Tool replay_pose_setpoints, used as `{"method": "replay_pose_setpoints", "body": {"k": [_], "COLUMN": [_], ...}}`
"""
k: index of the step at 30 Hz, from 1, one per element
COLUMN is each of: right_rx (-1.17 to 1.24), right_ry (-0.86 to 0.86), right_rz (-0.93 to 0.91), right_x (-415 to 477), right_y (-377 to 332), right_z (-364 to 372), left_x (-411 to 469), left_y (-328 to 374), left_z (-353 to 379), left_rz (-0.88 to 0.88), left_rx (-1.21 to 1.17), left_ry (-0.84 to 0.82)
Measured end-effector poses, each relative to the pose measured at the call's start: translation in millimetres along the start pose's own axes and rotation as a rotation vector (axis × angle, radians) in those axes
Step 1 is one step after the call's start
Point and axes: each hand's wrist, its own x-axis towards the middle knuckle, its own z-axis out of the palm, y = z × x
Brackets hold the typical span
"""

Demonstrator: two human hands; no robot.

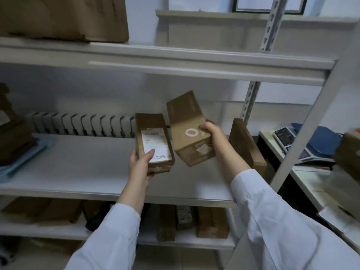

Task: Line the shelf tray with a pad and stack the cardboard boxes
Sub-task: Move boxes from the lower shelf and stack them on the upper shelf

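The left hand [140, 167] is gripping the near end of a labelled cardboard box [153, 142], thumb pressed on its white label, while the right hand [211, 131] is clasping a second, tilted cardboard box [190, 129] by its right edge; both boxes are hovering over the white middle shelf [78, 164]. A third box [247, 145] is leaning just right of the right hand. At far left a blue tray [21, 162] is sitting cut off, blurred brown boxes [13, 141] filling it.
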Motion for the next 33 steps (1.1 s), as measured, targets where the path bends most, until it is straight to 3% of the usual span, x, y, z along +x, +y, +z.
{"method": "replay_pose_setpoints", "body": {"k": [6,13,17,23,28,33], "right_rx": [-0.088,-0.558,-0.857,-1.052,-0.938,-0.549], "right_ry": [-0.084,-0.097,-0.141,-0.253,-0.181,-0.034], "right_rz": [-0.077,-0.233,-0.372,-0.615,-0.807,-0.866], "right_x": [-30.0,-70.2,-98.2,-133.8,-153.8,-164.8], "right_y": [-27.9,-54.9,-72.8,-93.0,-110.4,-124.9], "right_z": [23.9,67.1,94.2,118.6,115.9,101.4], "left_x": [-27.5,-47.8,-65.4,-96.6,-111.4,-124.9], "left_y": [27.9,45.1,31.3,32.6,55.7,91.0], "left_z": [-13.0,-56.8,-65.8,-74.0,-77.1,-65.9], "left_rz": [-0.004,-0.136,-0.117,0.04,0.3,0.578], "left_rx": [-0.013,-0.049,-0.171,-0.251,-0.254,-0.174], "left_ry": [0.002,0.005,0.122,0.313,0.306,0.28]}}
